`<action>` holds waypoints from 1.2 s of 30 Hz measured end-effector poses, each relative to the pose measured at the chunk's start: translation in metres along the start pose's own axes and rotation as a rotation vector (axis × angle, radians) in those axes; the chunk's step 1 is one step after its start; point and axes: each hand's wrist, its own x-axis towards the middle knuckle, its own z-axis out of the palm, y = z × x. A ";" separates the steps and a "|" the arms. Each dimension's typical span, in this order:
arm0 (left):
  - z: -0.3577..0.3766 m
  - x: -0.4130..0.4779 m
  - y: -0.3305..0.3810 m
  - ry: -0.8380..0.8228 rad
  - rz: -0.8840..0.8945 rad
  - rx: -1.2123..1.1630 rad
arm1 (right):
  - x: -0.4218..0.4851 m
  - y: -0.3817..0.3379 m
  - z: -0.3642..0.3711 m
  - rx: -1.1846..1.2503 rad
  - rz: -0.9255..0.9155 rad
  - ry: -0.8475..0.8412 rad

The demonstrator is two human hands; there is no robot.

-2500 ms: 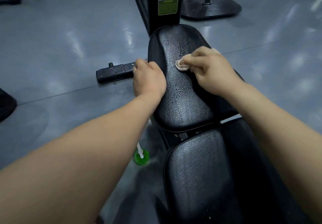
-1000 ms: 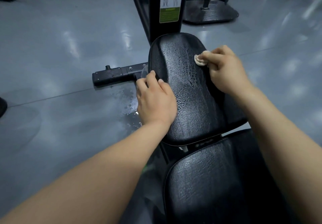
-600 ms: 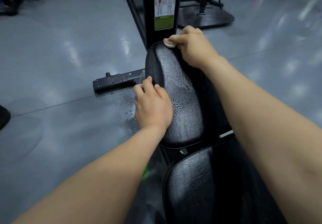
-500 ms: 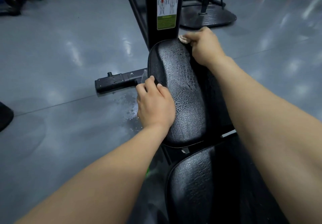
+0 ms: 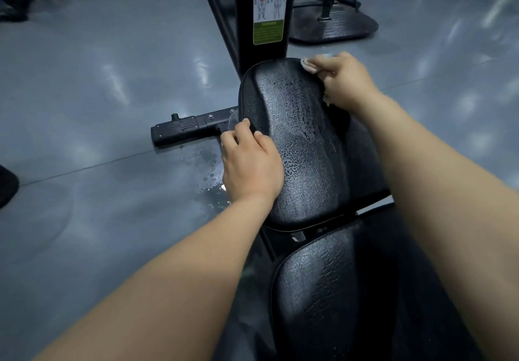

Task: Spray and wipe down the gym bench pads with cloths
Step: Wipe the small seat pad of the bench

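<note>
A black seat pad [image 5: 303,147] of the gym bench lies in the middle of the view, wet with droplets. A second black pad [image 5: 331,290] lies nearer to me, below it. My right hand [image 5: 341,79] grips a small pale cloth [image 5: 307,64] and presses it on the far right edge of the seat pad. My left hand [image 5: 250,158] grips the seat pad's left edge, fingers curled over the rim. What may be a second cloth shows faintly beyond its fingers.
The bench's black upright post [image 5: 264,12] with a muscle-diagram label stands just beyond the pad. A black foot bar [image 5: 185,129] sticks out to the left on the grey floor. A wet patch [image 5: 210,175] lies under my left hand. Another machine's base [image 5: 334,29] sits at the back right.
My right hand carried the cloth from the middle of the seat pad up to its far edge, and now it sits at the far right corner. My left hand slid slightly back along the left edge.
</note>
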 end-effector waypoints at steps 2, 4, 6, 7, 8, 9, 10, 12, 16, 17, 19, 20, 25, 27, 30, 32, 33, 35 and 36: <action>-0.001 0.001 -0.001 -0.007 -0.003 -0.006 | -0.025 0.003 -0.010 0.020 -0.015 -0.043; 0.000 0.002 -0.002 -0.009 0.001 -0.009 | -0.054 0.008 -0.021 0.026 -0.008 -0.068; 0.002 0.002 -0.003 0.001 0.011 -0.009 | -0.079 0.014 -0.031 0.035 0.002 -0.065; 0.002 0.003 -0.003 0.008 0.013 -0.010 | -0.084 0.017 -0.033 0.018 -0.008 -0.063; 0.004 0.003 -0.003 0.012 0.014 -0.012 | -0.083 0.018 -0.034 0.001 -0.021 -0.061; 0.004 0.003 -0.002 0.015 0.016 -0.012 | -0.076 0.016 -0.033 -0.007 -0.032 -0.056; 0.004 0.003 -0.003 0.019 0.016 -0.010 | -0.067 0.012 -0.028 0.005 -0.037 -0.050; 0.005 0.003 -0.002 0.017 0.018 -0.007 | -0.045 0.005 -0.022 -0.001 -0.027 -0.032; 0.003 0.003 -0.002 0.018 0.020 0.009 | -0.025 0.008 -0.012 0.024 -0.011 -0.055; 0.004 0.003 -0.002 0.019 0.022 0.009 | -0.032 0.010 -0.013 0.054 -0.010 -0.068; 0.004 0.004 -0.003 0.023 0.025 0.001 | -0.056 0.017 -0.021 0.143 0.000 -0.107; 0.005 0.004 -0.004 0.024 0.021 -0.005 | -0.073 0.024 -0.028 0.171 0.001 -0.137; 0.005 0.003 -0.003 0.036 0.032 -0.019 | -0.123 0.051 -0.065 0.013 -0.058 -0.304; 0.005 0.003 -0.003 0.038 0.029 -0.015 | -0.110 0.047 -0.062 -0.004 -0.065 -0.304; 0.004 0.002 -0.003 0.038 0.019 -0.002 | -0.074 0.036 -0.043 0.025 -0.106 -0.212; 0.004 0.002 -0.002 0.034 0.017 0.008 | -0.054 0.031 -0.031 0.015 -0.090 -0.147; 0.003 0.002 -0.002 0.034 0.019 0.014 | -0.050 0.030 -0.027 -0.003 -0.076 -0.128; 0.004 0.002 -0.002 0.035 0.017 0.016 | -0.057 0.032 -0.025 -0.062 -0.033 -0.144; 0.004 0.002 -0.003 0.035 0.017 0.013 | -0.066 0.034 -0.028 -0.093 -0.017 -0.153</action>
